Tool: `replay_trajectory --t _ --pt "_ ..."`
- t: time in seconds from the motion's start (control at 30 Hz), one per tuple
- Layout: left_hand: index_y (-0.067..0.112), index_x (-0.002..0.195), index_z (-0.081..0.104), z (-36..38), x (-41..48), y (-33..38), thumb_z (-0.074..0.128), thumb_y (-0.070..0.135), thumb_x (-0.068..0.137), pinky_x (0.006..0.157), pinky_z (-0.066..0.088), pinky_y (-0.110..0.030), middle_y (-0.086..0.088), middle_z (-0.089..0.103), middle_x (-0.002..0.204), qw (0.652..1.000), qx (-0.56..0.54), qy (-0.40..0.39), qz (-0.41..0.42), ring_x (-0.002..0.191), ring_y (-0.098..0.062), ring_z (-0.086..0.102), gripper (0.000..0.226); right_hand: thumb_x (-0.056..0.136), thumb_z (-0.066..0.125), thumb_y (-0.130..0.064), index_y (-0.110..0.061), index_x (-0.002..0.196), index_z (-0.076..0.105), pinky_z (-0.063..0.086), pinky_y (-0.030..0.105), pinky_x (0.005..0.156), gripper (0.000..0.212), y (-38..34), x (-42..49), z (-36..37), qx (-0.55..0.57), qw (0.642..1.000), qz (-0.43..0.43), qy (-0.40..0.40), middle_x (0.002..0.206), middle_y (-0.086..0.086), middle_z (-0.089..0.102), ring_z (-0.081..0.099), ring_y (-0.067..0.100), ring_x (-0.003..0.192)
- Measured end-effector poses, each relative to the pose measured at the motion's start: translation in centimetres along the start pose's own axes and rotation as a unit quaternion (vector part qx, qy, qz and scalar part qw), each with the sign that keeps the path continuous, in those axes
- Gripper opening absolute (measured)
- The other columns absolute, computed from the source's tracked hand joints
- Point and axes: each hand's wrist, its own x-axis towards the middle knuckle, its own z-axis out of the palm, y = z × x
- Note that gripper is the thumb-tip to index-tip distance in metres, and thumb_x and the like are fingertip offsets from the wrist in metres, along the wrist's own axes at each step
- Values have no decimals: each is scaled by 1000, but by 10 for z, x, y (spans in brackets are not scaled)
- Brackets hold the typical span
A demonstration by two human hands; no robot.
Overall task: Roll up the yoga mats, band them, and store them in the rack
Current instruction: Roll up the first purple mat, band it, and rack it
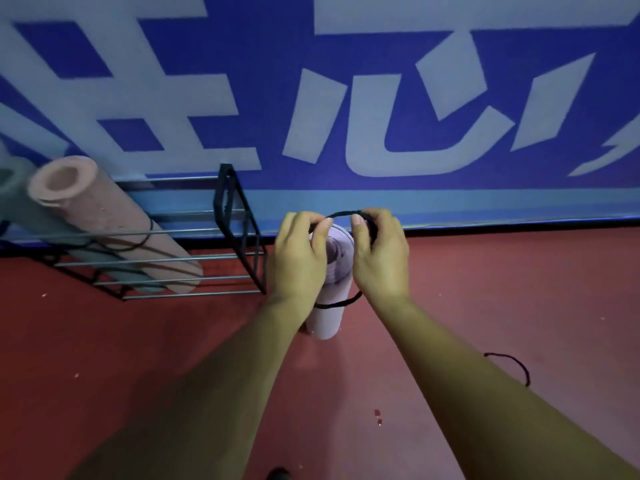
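Both arms reach forward, backs of hands up. Left hand (298,258) and right hand (379,254) each hold a pinching grip on the black band (343,213) above the upright lilac mat (323,320).

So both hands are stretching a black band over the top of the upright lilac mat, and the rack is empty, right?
No: the rack is not empty. The head view shows a pink mat and a grey-green mat in it. The rest is right.

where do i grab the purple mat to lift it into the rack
Likely round the middle of the purple mat, by its lower band, coming from the right: it stands upright on end and the rack sits to its left.
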Motion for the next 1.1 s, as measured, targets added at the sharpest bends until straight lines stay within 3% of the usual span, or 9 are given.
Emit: replay_trajectory --t 0.17,0.3,0.43,0.5,0.57,0.63,0.8,0.93,1.1 --pt "12 97 65 0 27 -50 61 27 100 93 36 -21 3 50 114 996 14 -79 -29 113 -20 54 15 106 51 -36 -17 115 65 30 19 77 25 10 5 49 -49 995 88 0 116 4 52 43 -8 85" --pt "17 96 60 17 38 -81 56 27 102 93 20 -7 -12 47 148 981 -13 -183 -65 146 -14 31 12 105 50 -38 -22 106 63 39 38 98 21 32 10 67 -104 987 121 14 113 -4 45 49 20 109" --pt "22 90 51 30 49 -97 55 26 103 96 26 -14 -13 49 148 973 -41 -221 -60 151 -12 23 13 106 49 -33 -27 96 54 31 24 75 13 45 17 72 -81 990 119 -4 104 1 60 52 15 94" --pt "20 93 52 34 54 -98 53 27 104 90 32 -19 -8 62 132 968 -49 -236 -71 141 -13 41 13 107 48 -34 -27 95 52 30 24 66 14 45 20 75 -64 990 129 -1 89 -8 62 55 16 84" --pt "21 96 51 37 57 -96 52 30 104 79 38 -24 -1 67 108 965 -41 -243 -85 110 -19 59 12 107 47 -34 -26 96 52 31 26 66 15 44 23 78 -63 989 133 7 85 -11 60 54 16 80" --pt "23 94 50 40 58 -95 54 31 104 73 39 -26 7 64 94 969 -38 -227 -83 93 -18 60 12 107 46 -35 -26 96 52 33 29 69 15 43 24 80 -72 989 130 17 88 -9 61 54 17 83" --pt "26 84 54 44 60 -96 59 34 100 60 36 -19 14 64 73 978 -35 -174 -114 73 -12 59 19 103 56 -38 -22 97 63 39 29 73 18 51 30 74 -85 987 134 25 85 -10 67 58 16 84" --pt "23 83 61 46 63 -97 65 32 98 55 38 -8 12 68 71 972 -40 -176 -152 67 -1 61 18 98 65 -40 -28 94 67 39 23 74 13 55 32 66 -58 982 176 34 76 -17 65 60 11 82" --pt "23 81 66 48 61 -99 68 23 96 62 42 -6 12 71 79 969 -67 -161 -173 73 -1 64 15 98 64 -39 -22 90 68 47 32 81 19 58 37 64 -53 978 196 49 76 -12 68 63 20 88"
